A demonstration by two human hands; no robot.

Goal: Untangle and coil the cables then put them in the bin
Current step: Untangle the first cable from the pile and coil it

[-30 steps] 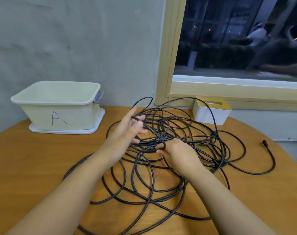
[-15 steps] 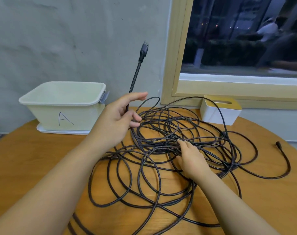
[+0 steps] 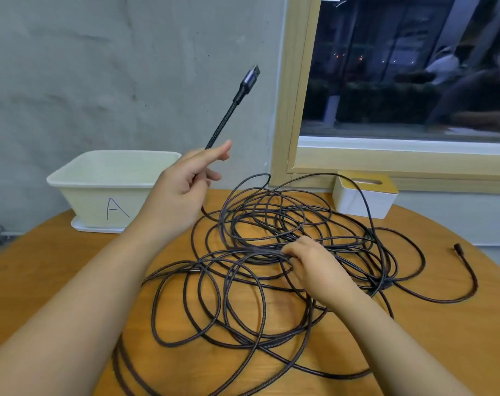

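Note:
A tangle of dark braided cables (image 3: 271, 252) lies spread over the round wooden table (image 3: 43, 275). My left hand (image 3: 180, 190) is raised above the table and grips one cable end, whose grey USB plug (image 3: 250, 77) sticks up toward the wall. My right hand (image 3: 311, 264) rests on the middle of the tangle, its fingers curled around several strands. Another plug end (image 3: 457, 248) lies loose at the far right. The pale bin marked "A" (image 3: 108, 181) stands at the back left, with nothing visible inside.
A white box with a yellow lid (image 3: 363, 195) stands against the wall under the window frame (image 3: 286, 110). Cable loops reach down to the table's near edge. The grey wall runs just behind the bin.
My left hand has lifted the cable end out of the tangle and up, so the plug now stands high. My right hand stays on the pile, its fingers more curled.

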